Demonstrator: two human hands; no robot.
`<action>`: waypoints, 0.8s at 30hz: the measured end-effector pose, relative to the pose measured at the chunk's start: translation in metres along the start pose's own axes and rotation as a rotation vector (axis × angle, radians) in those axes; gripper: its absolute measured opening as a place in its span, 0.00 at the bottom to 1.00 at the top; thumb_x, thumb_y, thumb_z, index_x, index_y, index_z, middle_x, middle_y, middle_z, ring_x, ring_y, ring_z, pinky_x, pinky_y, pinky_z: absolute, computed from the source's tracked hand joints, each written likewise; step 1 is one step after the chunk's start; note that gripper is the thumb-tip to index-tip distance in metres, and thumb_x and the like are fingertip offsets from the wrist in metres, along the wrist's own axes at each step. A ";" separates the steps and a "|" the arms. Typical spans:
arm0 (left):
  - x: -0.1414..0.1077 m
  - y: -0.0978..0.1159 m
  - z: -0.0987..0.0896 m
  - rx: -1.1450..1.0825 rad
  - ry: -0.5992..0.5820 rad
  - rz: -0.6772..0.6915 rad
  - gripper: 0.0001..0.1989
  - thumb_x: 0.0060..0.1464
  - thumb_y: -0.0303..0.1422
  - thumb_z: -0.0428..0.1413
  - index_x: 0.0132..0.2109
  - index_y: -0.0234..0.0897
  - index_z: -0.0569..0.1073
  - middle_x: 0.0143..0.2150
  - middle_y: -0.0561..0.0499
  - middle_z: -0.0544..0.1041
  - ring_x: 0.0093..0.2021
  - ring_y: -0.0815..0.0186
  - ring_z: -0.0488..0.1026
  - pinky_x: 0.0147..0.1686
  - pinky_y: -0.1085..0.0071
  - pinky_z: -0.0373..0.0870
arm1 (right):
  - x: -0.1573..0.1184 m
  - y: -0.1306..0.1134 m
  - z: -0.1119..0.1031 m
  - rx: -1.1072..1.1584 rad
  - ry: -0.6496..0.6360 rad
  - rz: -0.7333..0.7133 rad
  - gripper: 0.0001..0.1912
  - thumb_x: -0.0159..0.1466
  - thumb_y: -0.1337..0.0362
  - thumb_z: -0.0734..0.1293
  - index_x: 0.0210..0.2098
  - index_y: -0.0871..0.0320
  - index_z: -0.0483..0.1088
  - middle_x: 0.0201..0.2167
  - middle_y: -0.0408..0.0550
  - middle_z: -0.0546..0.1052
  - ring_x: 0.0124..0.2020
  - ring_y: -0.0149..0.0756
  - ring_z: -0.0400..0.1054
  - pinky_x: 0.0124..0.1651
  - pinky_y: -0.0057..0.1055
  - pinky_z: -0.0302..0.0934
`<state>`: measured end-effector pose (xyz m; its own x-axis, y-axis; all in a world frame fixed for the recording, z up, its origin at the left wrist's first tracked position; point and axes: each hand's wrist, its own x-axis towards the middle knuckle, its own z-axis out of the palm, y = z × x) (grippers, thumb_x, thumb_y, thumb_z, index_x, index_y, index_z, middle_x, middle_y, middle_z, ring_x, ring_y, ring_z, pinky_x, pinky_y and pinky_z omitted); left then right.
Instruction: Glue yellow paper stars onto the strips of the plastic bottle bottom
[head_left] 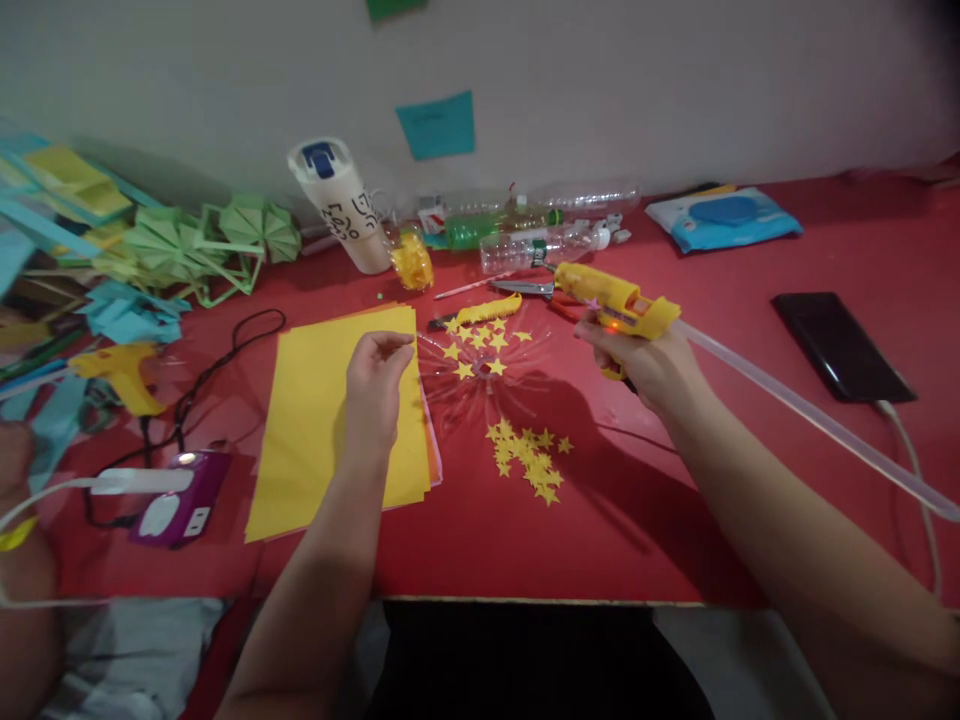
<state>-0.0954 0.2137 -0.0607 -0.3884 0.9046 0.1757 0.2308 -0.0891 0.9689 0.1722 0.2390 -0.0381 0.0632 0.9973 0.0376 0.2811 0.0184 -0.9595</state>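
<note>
My right hand [637, 355] is wrapped round a yellow glue gun [600, 290], its nozzle pointing left and a long clear glue stick [810, 415] trailing from its back. Over the yellow paper sheets [315, 400], my left hand [379, 385] has thumb and fingertips pinched near the right edge; anything between them is too small to make out. Between my hands a clear plastic piece with thin spread strips [487, 395] lies on the red table [465, 560], with yellow stars [497, 342] on and behind it. A pile of yellow stars [532, 458] lies in front of it.
Behind are scissors [525, 288], a yellow cutter [491, 308], plastic bottles [517, 245] and a tumbler [341, 205]. A second glue gun [127, 375], purple power strip [180, 500] and folded paper shapes [172, 240] are left, beside another person's arm [22, 570]. A phone [840, 345] and wipes pack [724, 218] lie right.
</note>
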 end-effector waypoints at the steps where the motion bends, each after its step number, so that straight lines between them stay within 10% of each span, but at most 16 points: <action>1: 0.001 -0.003 -0.001 -0.006 -0.009 -0.037 0.07 0.49 0.36 0.58 0.36 0.41 0.71 0.39 0.50 0.76 0.42 0.63 0.73 0.48 0.63 0.69 | -0.002 0.003 -0.001 0.011 0.008 0.056 0.16 0.49 0.50 0.72 0.26 0.55 0.68 0.14 0.37 0.63 0.15 0.26 0.54 0.18 0.28 0.47; 7: -0.002 -0.011 -0.004 0.069 0.005 -0.021 0.09 0.53 0.39 0.58 0.41 0.43 0.73 0.44 0.49 0.75 0.48 0.61 0.72 0.49 0.63 0.68 | -0.011 0.014 -0.004 0.024 -0.008 0.096 0.15 0.49 0.51 0.72 0.28 0.55 0.69 0.25 0.44 0.73 0.25 0.32 0.64 0.26 0.29 0.55; 13: -0.019 0.006 -0.005 0.249 0.038 0.499 0.01 0.57 0.30 0.56 0.38 0.41 0.72 0.36 0.51 0.72 0.39 0.65 0.70 0.40 0.67 0.69 | -0.015 0.018 -0.001 -0.047 -0.011 0.120 0.16 0.51 0.51 0.71 0.29 0.56 0.70 0.26 0.43 0.73 0.21 0.27 0.57 0.25 0.30 0.52; 17: -0.039 0.019 0.003 0.341 -0.122 0.850 0.05 0.57 0.24 0.55 0.37 0.39 0.71 0.32 0.52 0.73 0.34 0.68 0.69 0.36 0.70 0.67 | -0.017 0.021 0.000 -0.082 0.006 0.099 0.13 0.53 0.52 0.69 0.28 0.56 0.69 0.24 0.42 0.71 0.20 0.26 0.55 0.24 0.30 0.51; 24: -0.053 0.027 0.009 0.388 -0.395 0.942 0.07 0.58 0.22 0.52 0.34 0.37 0.70 0.23 0.56 0.71 0.24 0.71 0.62 0.26 0.72 0.60 | -0.016 0.021 -0.002 -0.056 0.086 0.067 0.10 0.54 0.55 0.68 0.27 0.55 0.70 0.26 0.45 0.74 0.23 0.31 0.61 0.26 0.32 0.55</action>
<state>-0.0607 0.1670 -0.0459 0.3891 0.6181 0.6831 0.5775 -0.7414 0.3418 0.1791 0.2230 -0.0581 0.1648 0.9863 -0.0005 0.3259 -0.0549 -0.9438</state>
